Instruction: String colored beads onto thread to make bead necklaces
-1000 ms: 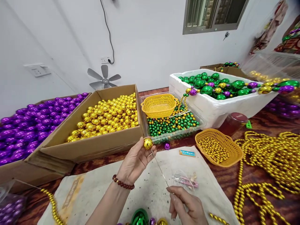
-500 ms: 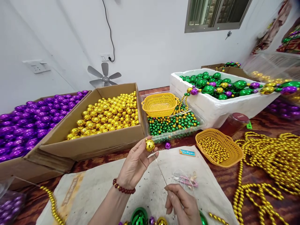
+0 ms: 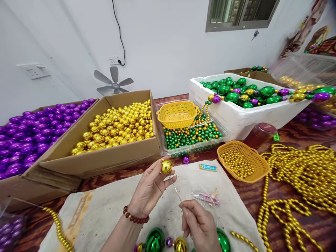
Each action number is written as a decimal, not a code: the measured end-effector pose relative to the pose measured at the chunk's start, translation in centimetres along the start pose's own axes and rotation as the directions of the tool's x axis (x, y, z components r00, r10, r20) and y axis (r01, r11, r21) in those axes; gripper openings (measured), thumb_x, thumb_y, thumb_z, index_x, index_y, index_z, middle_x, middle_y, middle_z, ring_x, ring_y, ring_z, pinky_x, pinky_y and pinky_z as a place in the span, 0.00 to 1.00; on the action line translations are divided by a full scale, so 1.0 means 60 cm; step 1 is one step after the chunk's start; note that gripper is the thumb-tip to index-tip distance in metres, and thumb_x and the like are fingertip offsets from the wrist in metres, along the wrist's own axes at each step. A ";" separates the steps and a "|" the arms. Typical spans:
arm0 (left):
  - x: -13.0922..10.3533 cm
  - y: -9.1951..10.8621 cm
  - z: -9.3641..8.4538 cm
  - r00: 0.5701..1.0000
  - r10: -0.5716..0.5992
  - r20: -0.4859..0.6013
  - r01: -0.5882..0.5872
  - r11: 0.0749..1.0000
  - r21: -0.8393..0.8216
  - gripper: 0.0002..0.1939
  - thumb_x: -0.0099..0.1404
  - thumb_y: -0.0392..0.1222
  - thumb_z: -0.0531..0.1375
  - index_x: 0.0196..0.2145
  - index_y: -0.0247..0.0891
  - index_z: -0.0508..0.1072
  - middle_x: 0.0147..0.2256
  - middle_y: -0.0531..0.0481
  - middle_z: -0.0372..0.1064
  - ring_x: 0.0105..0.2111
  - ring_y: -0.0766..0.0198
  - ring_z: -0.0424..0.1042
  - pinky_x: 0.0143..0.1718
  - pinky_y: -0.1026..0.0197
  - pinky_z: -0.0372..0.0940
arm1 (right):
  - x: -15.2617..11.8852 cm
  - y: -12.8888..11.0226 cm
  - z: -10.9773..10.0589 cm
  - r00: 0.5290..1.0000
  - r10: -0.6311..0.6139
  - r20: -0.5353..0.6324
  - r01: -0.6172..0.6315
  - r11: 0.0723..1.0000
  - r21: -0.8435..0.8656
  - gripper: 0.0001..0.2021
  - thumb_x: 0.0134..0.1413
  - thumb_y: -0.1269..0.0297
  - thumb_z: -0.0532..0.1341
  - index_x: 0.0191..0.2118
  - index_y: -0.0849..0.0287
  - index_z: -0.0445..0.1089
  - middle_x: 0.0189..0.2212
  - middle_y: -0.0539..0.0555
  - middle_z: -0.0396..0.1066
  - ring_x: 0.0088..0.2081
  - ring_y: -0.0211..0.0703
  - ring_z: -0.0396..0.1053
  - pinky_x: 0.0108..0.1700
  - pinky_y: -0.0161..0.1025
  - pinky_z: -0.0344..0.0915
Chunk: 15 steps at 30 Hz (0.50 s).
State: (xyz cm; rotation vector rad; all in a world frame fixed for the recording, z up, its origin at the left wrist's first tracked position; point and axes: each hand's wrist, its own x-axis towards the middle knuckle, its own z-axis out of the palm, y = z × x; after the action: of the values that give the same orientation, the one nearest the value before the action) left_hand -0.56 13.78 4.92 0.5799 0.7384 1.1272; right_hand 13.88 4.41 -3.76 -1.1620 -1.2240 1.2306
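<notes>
A shiny gold bead [image 3: 166,167] is held between the thumb and fingers of my left hand [image 3: 151,187], which wears a dark red bead bracelet [image 3: 135,218]. Just to its lower right, my right hand [image 3: 198,224] pinches a thin metal needle [image 3: 175,188]. The needle's upper end meets the underside of the gold bead. Below the hands, at the bottom edge, lie a large green bead [image 3: 155,240], a small purple bead [image 3: 169,242], a gold bead [image 3: 180,244] and another green bead [image 3: 223,240], partly behind my right hand.
Cardboard boxes of purple beads [image 3: 31,140] and gold beads [image 3: 118,127] stand at left. Behind the cloth [image 3: 105,206] are a clear tray of small beads [image 3: 181,140] and a white foam box [image 3: 244,120]. An orange basket [image 3: 258,168] and gold strands [image 3: 301,175] lie right; pink scissors [image 3: 210,198] rest on the cloth.
The view has shifted slightly. My right hand and the needle have come a little closer to my left hand, which still holds the gold bead.
</notes>
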 end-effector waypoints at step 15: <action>0.003 -0.019 -0.011 0.991 0.049 -0.126 -0.057 0.997 -0.057 0.12 0.64 0.42 0.61 0.42 0.33 0.75 0.39 0.48 0.69 0.33 0.66 0.70 0.38 0.60 0.71 | -0.013 0.000 0.014 0.998 0.028 -0.065 -0.033 0.997 -0.072 0.17 0.64 0.52 0.52 0.36 0.59 0.70 0.13 0.46 0.62 0.13 0.34 0.62 0.18 0.28 0.59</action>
State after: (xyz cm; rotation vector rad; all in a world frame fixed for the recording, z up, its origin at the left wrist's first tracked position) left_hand -0.36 13.61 3.58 0.4836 0.7967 1.2395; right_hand 13.06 3.59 -3.74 -1.2683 -1.2163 1.1709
